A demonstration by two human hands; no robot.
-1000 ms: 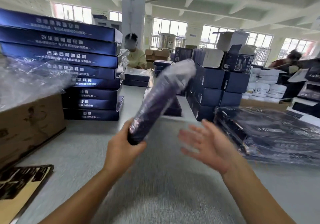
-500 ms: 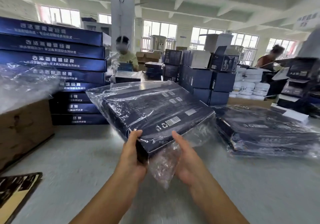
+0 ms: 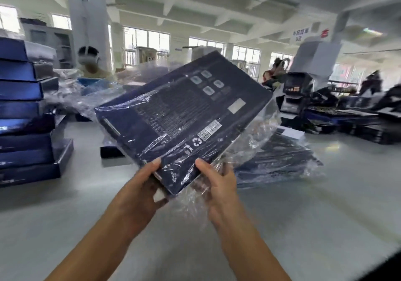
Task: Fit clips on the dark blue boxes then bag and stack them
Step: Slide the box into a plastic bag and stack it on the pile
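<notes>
Above table (image 3: 65, 215), both hands' fingers (image 3: 208, 167) grip bagged box (image 3: 184, 115).

A flat dark blue cardboard box (image 3: 184, 115) is seen wrapped in a clear, glossy plastic bag (image 3: 249, 148); its face is marked with pale grey rounded icons, a light grey square, white code labels and a white recycling symbol. Royal blue stacked boxes (image 3: 23, 115) with white edging are noted at left. A pale grey tabletop (image 3: 325, 204) is seen. A white pillar (image 3: 86, 24) and white ceiling beams are recorded
</notes>
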